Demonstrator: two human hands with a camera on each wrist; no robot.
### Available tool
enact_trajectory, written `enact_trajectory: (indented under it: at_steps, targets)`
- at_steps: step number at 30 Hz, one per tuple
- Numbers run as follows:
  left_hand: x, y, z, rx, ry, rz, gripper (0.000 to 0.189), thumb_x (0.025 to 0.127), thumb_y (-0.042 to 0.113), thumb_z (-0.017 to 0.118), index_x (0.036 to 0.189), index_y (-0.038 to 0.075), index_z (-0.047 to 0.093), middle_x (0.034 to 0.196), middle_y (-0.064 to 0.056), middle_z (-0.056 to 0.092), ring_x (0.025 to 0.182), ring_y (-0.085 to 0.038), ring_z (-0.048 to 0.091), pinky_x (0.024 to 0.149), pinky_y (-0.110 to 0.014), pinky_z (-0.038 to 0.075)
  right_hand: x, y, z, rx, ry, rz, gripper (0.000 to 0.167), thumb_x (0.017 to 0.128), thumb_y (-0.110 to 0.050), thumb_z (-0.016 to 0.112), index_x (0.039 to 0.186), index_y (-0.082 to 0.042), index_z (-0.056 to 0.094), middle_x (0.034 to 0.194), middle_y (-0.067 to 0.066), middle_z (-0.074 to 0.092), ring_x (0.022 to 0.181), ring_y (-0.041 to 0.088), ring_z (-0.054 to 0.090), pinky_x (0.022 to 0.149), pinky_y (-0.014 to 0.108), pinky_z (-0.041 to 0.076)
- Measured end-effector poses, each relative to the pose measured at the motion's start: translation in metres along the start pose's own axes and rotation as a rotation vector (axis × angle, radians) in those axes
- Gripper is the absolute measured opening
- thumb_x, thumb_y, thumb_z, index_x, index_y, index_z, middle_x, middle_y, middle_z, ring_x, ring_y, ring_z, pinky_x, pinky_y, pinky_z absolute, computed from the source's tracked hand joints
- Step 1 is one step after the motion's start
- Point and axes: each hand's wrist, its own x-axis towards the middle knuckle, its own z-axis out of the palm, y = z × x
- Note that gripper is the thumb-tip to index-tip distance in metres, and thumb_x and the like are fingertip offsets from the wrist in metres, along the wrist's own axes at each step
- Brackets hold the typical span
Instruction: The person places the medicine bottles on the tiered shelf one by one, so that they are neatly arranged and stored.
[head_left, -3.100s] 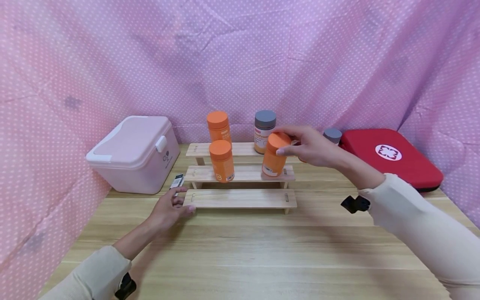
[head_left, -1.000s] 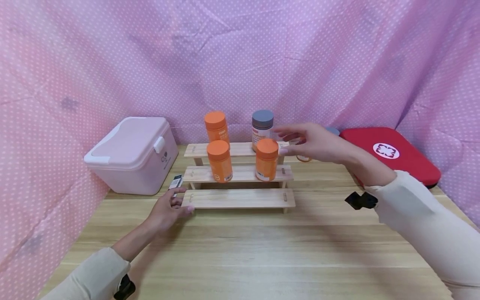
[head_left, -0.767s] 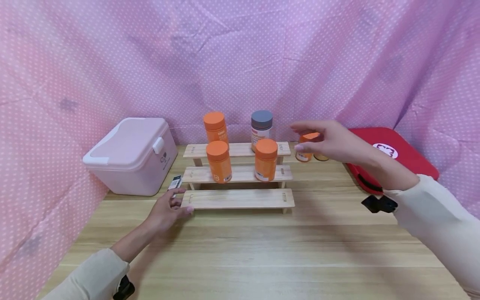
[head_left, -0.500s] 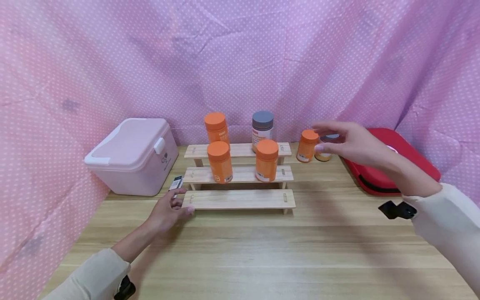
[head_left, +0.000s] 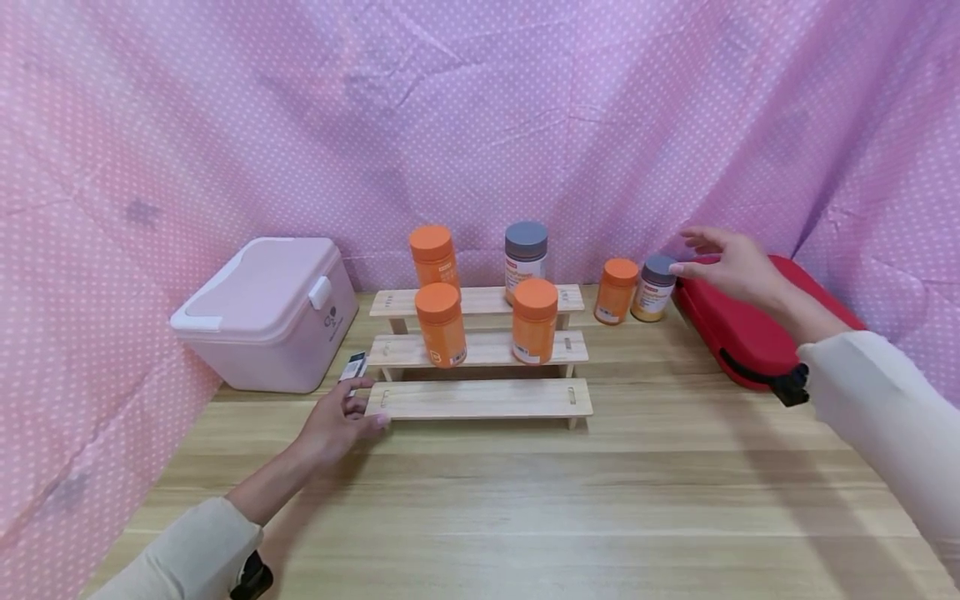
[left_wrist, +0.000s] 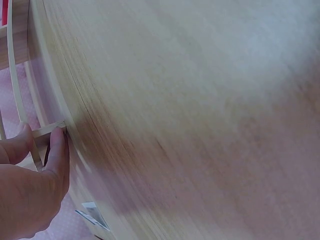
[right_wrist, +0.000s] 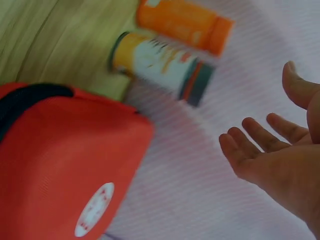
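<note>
My left hand [head_left: 335, 423] pinches the left end of the lowest step of a three-tier wooden display rack [head_left: 480, 400]. Up close in the left wrist view, thumb and fingers [left_wrist: 59, 150] hold the step's edge and leg. My right hand [head_left: 738, 268] holds nothing; its fingers spread over the red case [head_left: 757, 333], just right of a grey-lidded bottle [head_left: 653, 292]. In the right wrist view that bottle [right_wrist: 155, 65] lies off the fingertips. An orange bottle [head_left: 617, 292] stands left of it on the table. Two orange bottles [head_left: 440, 325] [head_left: 534, 321] stand on the middle step.
On the top step are another orange bottle [head_left: 433, 258] and a grey-lidded bottle [head_left: 525, 265]. A pale pink lidded box [head_left: 266, 317] stands at left, with a small white-and-dark packet [head_left: 354, 365] beside the rack. A pink dotted curtain [head_left: 480, 125] hangs behind the table.
My right hand let go of the orange bottle, now standing on the middle step's right, and moved right past the two table bottles to above the red case. My left hand stayed.
</note>
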Motion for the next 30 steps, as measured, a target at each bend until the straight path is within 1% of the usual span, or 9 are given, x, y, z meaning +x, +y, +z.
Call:
enact_trajectory:
  at_steps: [3, 7, 13, 17, 21, 25, 28, 30]
  targets:
    - [0.0, -0.001, 0.001, -0.015, -0.001, 0.0, 0.064, 0.086, 0.006, 0.071, 0.14, 0.001, 0.037, 0.1, -0.014, 0.062, 0.076, -0.014, 0.056, 0.054, -0.022, 0.04, 0.015, 0.013, 0.005, 0.003, -0.008, 0.003, 0.075, 0.09, -0.03, 0.069, 0.147, 0.002, 0.032, 0.14, 0.034, 0.039, 0.127, 0.05, 0.038, 0.1, 0.06, 0.035]
    - [0.001, -0.002, 0.001, -0.025, 0.0, 0.008, 0.064, 0.086, 0.006, 0.071, 0.139, 0.0, 0.037, 0.1, -0.015, 0.063, 0.075, -0.013, 0.057, 0.054, -0.022, 0.04, 0.029, 0.022, 0.013, -0.007, -0.037, 0.019, 0.077, 0.09, -0.025, 0.069, 0.147, 0.005, 0.028, 0.14, 0.036, 0.036, 0.127, 0.052, 0.037, 0.1, 0.06, 0.034]
    - [0.002, -0.003, 0.0, -0.016, 0.004, 0.011, 0.062, 0.085, 0.008, 0.073, 0.137, 0.001, 0.039, 0.098, -0.013, 0.064, 0.073, -0.013, 0.053, 0.054, -0.022, 0.039, 0.042, 0.03, 0.022, -0.027, -0.14, 0.063, 0.079, 0.093, -0.024, 0.065, 0.148, 0.008, 0.019, 0.143, 0.038, 0.03, 0.128, 0.053, 0.033, 0.103, 0.061, 0.03]
    - [0.003, -0.003, 0.0, -0.003, 0.009, 0.012, 0.063, 0.085, 0.009, 0.074, 0.137, 0.002, 0.04, 0.096, -0.011, 0.061, 0.071, -0.013, 0.048, 0.053, -0.022, 0.038, 0.047, 0.035, 0.027, -0.034, -0.172, 0.086, 0.077, 0.095, -0.025, 0.062, 0.147, 0.011, 0.018, 0.143, 0.038, 0.029, 0.129, 0.052, 0.031, 0.105, 0.06, 0.027]
    - [0.002, -0.003, 0.001, 0.007, 0.018, 0.005, 0.063, 0.084, 0.01, 0.075, 0.137, 0.002, 0.04, 0.092, -0.009, 0.058, 0.07, -0.014, 0.045, 0.054, -0.022, 0.037, 0.048, 0.04, 0.032, -0.039, -0.166, 0.077, 0.071, 0.096, -0.025, 0.061, 0.145, 0.011, 0.024, 0.137, 0.039, 0.036, 0.125, 0.05, 0.037, 0.104, 0.06, 0.028]
    - [0.002, -0.003, 0.001, 0.011, 0.019, -0.007, 0.063, 0.084, 0.011, 0.075, 0.137, 0.003, 0.041, 0.091, -0.008, 0.056, 0.07, -0.014, 0.044, 0.054, -0.022, 0.036, 0.047, 0.043, 0.038, -0.012, -0.155, 0.079, 0.061, 0.097, -0.023, 0.059, 0.142, 0.009, 0.032, 0.132, 0.036, 0.042, 0.119, 0.046, 0.041, 0.103, 0.059, 0.031]
    - [0.002, -0.002, 0.001, 0.005, 0.018, -0.002, 0.063, 0.084, 0.01, 0.075, 0.136, 0.002, 0.041, 0.091, -0.008, 0.057, 0.07, -0.013, 0.044, 0.053, -0.022, 0.036, 0.047, 0.044, 0.04, 0.003, -0.148, 0.095, 0.057, 0.098, -0.021, 0.056, 0.142, 0.007, 0.033, 0.132, 0.034, 0.041, 0.119, 0.046, 0.039, 0.103, 0.06, 0.03]
    - [0.002, -0.002, 0.001, 0.0, 0.018, 0.001, 0.063, 0.084, 0.009, 0.074, 0.136, 0.002, 0.041, 0.092, -0.009, 0.059, 0.069, -0.013, 0.045, 0.053, -0.022, 0.037, 0.047, 0.043, 0.041, 0.005, -0.142, 0.102, 0.058, 0.099, -0.022, 0.055, 0.143, 0.007, 0.031, 0.133, 0.034, 0.039, 0.12, 0.047, 0.037, 0.104, 0.06, 0.029]
